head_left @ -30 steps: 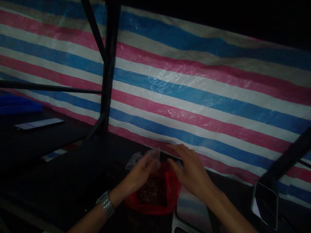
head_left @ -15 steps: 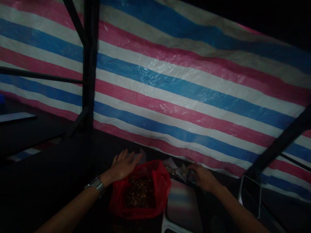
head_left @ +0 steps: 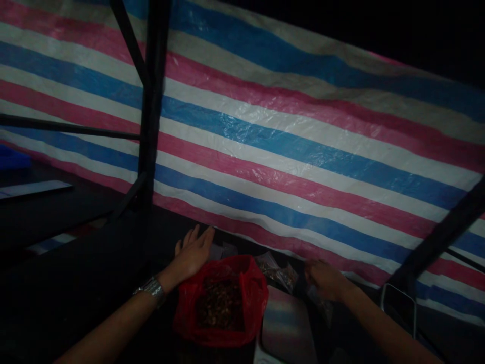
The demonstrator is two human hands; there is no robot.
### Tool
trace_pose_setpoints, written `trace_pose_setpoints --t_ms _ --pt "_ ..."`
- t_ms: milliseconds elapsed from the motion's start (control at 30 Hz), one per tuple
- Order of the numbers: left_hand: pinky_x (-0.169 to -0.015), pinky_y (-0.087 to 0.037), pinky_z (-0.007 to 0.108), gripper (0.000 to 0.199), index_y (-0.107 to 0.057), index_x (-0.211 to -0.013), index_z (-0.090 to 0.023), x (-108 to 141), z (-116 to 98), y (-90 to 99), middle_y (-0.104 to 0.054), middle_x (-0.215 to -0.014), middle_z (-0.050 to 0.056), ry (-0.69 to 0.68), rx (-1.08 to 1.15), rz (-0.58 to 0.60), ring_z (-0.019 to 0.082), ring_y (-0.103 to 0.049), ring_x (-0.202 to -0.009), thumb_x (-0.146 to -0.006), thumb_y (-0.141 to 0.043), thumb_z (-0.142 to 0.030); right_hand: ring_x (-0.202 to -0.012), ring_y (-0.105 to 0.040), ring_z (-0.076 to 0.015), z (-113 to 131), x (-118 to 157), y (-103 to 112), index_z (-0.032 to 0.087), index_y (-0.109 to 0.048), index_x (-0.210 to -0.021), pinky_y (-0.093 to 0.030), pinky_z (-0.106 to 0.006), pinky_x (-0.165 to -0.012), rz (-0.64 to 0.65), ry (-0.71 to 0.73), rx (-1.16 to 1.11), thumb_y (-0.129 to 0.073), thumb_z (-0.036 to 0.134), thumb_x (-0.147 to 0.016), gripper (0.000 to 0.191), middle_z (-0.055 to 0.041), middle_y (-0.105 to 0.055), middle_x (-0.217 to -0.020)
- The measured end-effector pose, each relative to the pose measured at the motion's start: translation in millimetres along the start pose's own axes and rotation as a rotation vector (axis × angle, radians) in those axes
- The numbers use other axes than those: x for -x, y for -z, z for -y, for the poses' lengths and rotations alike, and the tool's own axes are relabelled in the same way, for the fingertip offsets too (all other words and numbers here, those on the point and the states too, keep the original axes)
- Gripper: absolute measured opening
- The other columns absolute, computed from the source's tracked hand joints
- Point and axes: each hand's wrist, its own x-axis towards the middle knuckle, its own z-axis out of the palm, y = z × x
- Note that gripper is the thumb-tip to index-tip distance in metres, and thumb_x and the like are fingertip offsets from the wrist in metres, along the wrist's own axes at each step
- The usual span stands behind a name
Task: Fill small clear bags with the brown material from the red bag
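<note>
Left hand (head_left: 190, 257), open, just beside red bag (head_left: 256, 302); right hand (head_left: 325, 279), grip unclear, at clear packet (head_left: 324, 306)

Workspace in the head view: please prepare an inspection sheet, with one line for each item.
Surface: black tabletop, dimly lit.
Things: open red bag with small brownish pieces; small filled clear bags beside it.
Clutter: scale-like device, phone-like device, blue item, pale flat item.
Grip: left hand spread beside the red bag; right hand curled at another clear bag, hold too blurred to confirm.
Cables: nothing seen clearly; lower right is too dark.
Surroundings: striped plastic sheet behind black frame.
</note>
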Motion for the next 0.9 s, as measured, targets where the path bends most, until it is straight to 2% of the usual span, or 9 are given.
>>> trace_pose_setpoints --t_ms 133,233,300,400,500,600,700,833,900 --pt "-0.120 -0.037 0.065 0.041 -0.063 -0.138 -0.020 6 -16 32.0 -0.058 -0.154 0.013 0.046 0.170 -0.119 0.035 -0.051 -0.144 -0.103 -0.061 -0.041 -0.098 -0.074 -0.0286 -3 12 29 0.019 -0.074 -0.087 -0.048 -0.038 -0.095 -0.124 -0.070 -0.060 -0.053 -0.001 -0.076 0.031 -0.0148 -0.080 -0.097" --pt "-0.112 -0.044 0.053 0.039 -0.070 -0.117 -0.018 20 -37 51.4 -0.071 -0.126 0.013 -0.028 0.365 -0.096 0.032 -0.063 -0.126 -0.108 -0.038 -0.039 -0.084 -0.073 -0.0286 4 14 59 0.018 -0.070 -0.092 -0.049 -0.038 -0.082 -0.241 -0.119 -0.163 -0.047 0.012 -0.091 0.023 -0.0162 -0.078 -0.087" --pt "-0.094 -0.053 0.041 0.037 -0.071 -0.106 -0.022 32 -56 56.9 -0.075 -0.104 0.008 -0.092 0.517 -0.006 0.027 -0.070 -0.103 -0.103 -0.042 -0.044 -0.074 -0.071 -0.0273 19 9 76 0.018 -0.066 -0.095 -0.049 -0.037 -0.073 -0.323 -0.125 -0.264 -0.041 0.025 -0.101 0.027 -0.0132 -0.076 -0.081" --pt "-0.066 -0.051 0.032 0.038 -0.071 -0.094 -0.021 51 -83 53.6 -0.075 -0.082 0.004 -0.090 0.729 0.186 0.022 -0.070 -0.074 -0.093 -0.054 -0.055 -0.076 -0.072 -0.0231 61 -3 96 0.019 -0.062 -0.106 -0.052 -0.033 -0.072 -0.429 -0.065 -0.441 -0.042 0.034 -0.103 0.026 -0.0078 -0.075 -0.086" --pt "-0.054 -0.049 0.030 0.058 -0.070 -0.096 -0.018 66 -99 46.6 -0.078 -0.082 0.008 -0.017 0.909 0.388 0.019 -0.068 -0.058 -0.090 -0.051 -0.073 -0.077 -0.073 -0.0194 114 -13 107 0.020 -0.057 -0.121 -0.054 -0.029 -0.069 -0.489 0.023 -0.595 -0.048 0.028 -0.100 0.025 -0.0031 -0.075 -0.086" --pt "-0.063 -0.057 0.032 0.069 -0.067 -0.108 -0.017 74 -99 46.6 -0.080 -0.101 0.013 0.030 1.048 0.449 0.020 -0.075 -0.071 -0.091 -0.045 -0.080 -0.074 -0.073 -0.0174 160 -14 110 0.023 -0.060 -0.117 -0.054 -0.028 -0.068 -0.457 0.168 -0.874 -0.058 0.015 -0.091 0.028 0.0007 -0.075 -0.081" --pt "-0.071 -0.059 0.032 0.067 -0.067 -0.112 -0.018 75 -91 52.0 -0.079 -0.106 0.011 0.018 1.087 0.392 0.019 -0.076 -0.080 -0.090 -0.050 -0.080 -0.075 -0.074 -0.0164 185 -11 106 0.025 -0.062 -0.113 -0.053 -0.026 -0.067 -0.375 0.229 -0.996 -0.059 0.003 -0.083 0.037 0.0021 -0.076 -0.082" --pt "-0.060 -0.054 0.028 0.063 -0.069 -0.100 -0.019 72 -78 55.6 -0.076 -0.082 0.004 -0.043 0.998 0.296 0.019 -0.071 -0.069 -0.078 -0.068 -0.078 -0.074 -0.074 -0.0163 196 -14 95 0.025 -0.063 -0.110 -0.053 -0.026 -0.066 -0.368 0.202 -1.093 -0.060 0.001 -0.079 0.038 0.0032 -0.075 -0.083" --pt "-0.052 -0.048 0.027 0.058 -0.069 -0.091 -0.020 72 -72 54.5 -0.070 -0.068 0.000 -0.056 0.927 0.259 0.018 -0.066 -0.058 -0.077 -0.069 -0.076 -0.071 -0.073 -0.0165 198 -18 90 0.024 -0.062 -0.108 -0.052 -0.027 -0.065 -0.368 0.161 -1.161 -0.064 0.003 -0.077 0.037 0.0048 -0.074 -0.079"
